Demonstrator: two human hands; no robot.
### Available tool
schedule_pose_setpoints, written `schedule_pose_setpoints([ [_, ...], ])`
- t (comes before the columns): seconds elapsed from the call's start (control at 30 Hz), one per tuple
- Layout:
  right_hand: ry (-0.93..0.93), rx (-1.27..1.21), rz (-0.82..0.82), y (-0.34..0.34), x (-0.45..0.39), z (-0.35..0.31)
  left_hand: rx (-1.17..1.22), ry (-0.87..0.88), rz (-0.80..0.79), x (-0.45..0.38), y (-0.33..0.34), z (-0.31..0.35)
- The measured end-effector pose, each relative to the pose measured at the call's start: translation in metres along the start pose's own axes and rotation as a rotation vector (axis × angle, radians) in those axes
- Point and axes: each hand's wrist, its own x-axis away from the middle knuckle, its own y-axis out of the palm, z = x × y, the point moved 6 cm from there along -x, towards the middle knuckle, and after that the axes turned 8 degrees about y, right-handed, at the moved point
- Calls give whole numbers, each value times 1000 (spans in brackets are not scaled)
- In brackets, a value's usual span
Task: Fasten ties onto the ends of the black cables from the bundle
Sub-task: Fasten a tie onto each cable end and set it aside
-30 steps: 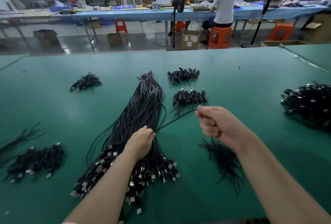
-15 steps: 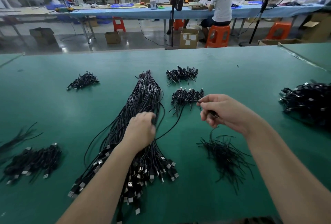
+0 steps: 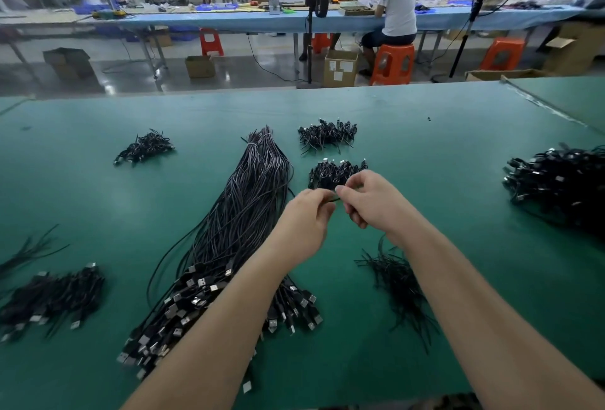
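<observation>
**Both hands pinch a thin black piece at frame centre**

Green table [image 3: 458,160] fills the lower frame; long bundle of black cables [image 3: 242,213] runs from lower left up to centre, plug ends fanned out near the bottom edge; loose ties [image 3: 397,282] lie lower right of centre, under the right forearm; left hand [image 3: 302,219] and right hand [image 3: 371,201] meet above the table, fingertips almost touching, both pinching a short black strand between them, cable or tie cannot tell; small cable pile [image 3: 335,174] just behind the hands, another pile [image 3: 327,134] further up; heaps at left and right edges; seated person [image 3: 397,6] at the blue bench, top of frame.
</observation>
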Motion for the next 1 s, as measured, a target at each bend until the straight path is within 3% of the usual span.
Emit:
schedule_pose_setpoints([
  [0.17,-18,-48,-56,2,-1,0,75,-34,-23,5,3,-7],
  [0.43,-161,123,15,4,1,-5,7,-58,-199,7,7,-5],
  [0.73,-220,44,-157,2,-1,-1,-119,-72,-172,12,-5,-18],
  [0.9,-245,9,-87,5,-3,-3,218,-178,-200,12,4,-21],
  [1.0,-95,-145,-147,5,-4,7,678,-239,-32,13,-4,-22],
])
